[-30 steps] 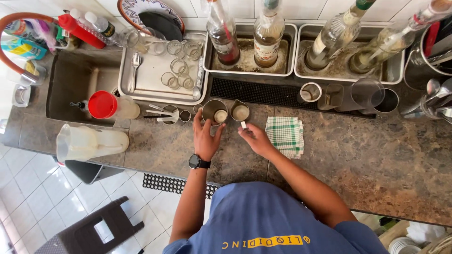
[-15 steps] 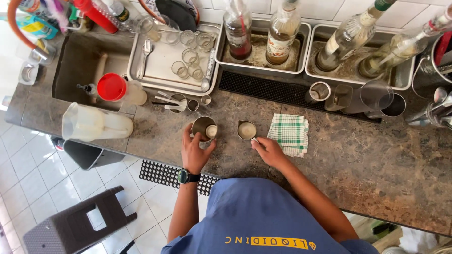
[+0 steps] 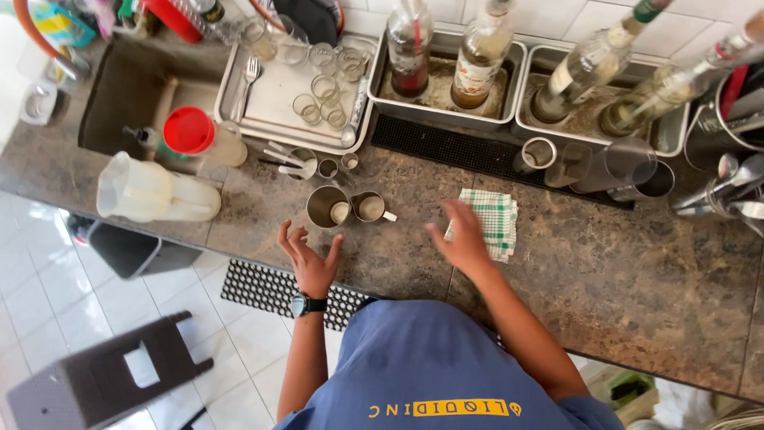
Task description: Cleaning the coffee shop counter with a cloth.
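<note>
- While both hands hover over the counter (image 3: 637,295), neither holds anything: the left hand (image 3: 309,259) is spread open near the front edge, fingers pointing at the cups, and the right hand (image 3: 461,239) is open too, blurred, just beside the checked cloth (image 3: 493,223).
- Two metal cups stand upright side by side, touching, midway between the front and back edges. The larger cup (image 3: 328,207) holds something pale at its bottom; the smaller cup (image 3: 369,208) also shows a pale inside, and its handle points right, toward the cloth.
- Behind them, a small cup of spoons (image 3: 301,162) stands near the tray of empty glasses (image 3: 274,95).
- Along the back edge, two metal tubs (image 3: 509,87) hold upright bottles.
- At the left edge lies a clear plastic jug (image 3: 155,193) on its side, long axis running left to right.
</note>
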